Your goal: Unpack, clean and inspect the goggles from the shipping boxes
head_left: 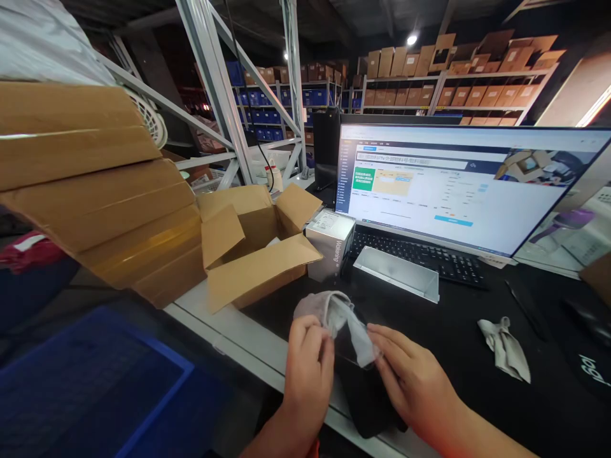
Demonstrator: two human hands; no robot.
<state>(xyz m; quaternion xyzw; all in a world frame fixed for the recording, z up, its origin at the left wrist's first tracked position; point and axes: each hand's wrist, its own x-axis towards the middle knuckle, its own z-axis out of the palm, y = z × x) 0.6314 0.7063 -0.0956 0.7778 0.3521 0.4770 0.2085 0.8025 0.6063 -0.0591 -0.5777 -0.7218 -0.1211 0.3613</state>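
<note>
Just above the black desk mat, my left hand (309, 362) pinches the edge of a soft grey cloth item (315, 305) with a pale inside. My right hand (410, 369) is closed, its fingertips on a clear plastic wrapping (351, 353) with whitish material (360, 334) in it. The grey cloth and the plastic meet between my hands; whether they are one piece I cannot tell. Behind my hands stands a silver-grey box (330, 245) with lettering on its side. Left of that is an open cardboard box (262, 273), its flaps spread.
A shallow white tray (398, 273) lies before the keyboard (420, 254) and monitor (449, 184). To the right are a small grey cloth pouch (506, 350), a dark pen-like tool (524, 308) and a mouse (589, 321). A large carton (105, 203) and a blue crate (105, 381) stand left.
</note>
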